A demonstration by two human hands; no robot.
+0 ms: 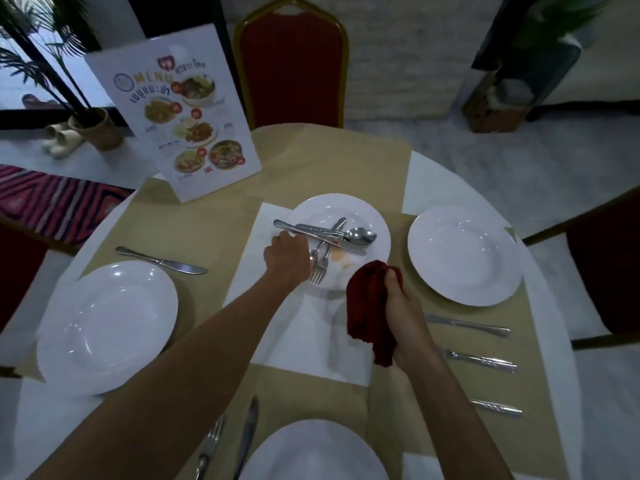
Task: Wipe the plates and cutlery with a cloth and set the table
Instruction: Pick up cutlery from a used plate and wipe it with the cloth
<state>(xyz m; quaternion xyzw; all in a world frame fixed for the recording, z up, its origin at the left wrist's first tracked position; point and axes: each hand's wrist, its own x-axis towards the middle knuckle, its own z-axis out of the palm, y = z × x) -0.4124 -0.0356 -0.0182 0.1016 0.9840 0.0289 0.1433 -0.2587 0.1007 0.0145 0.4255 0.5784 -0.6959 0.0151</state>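
Only two bare arms show of the person: a long, slender left forearm [173, 368] with its left hand [287, 258], and a right forearm [450, 403] with its right hand [403, 317], uncovered as far as the view reaches.

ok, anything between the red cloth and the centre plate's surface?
Yes. A pile of cutlery lies across the centre plate, over the middle and beside the brownish stain. The red cloth in the right hand is at the plate's near-right rim; nothing else intervenes.
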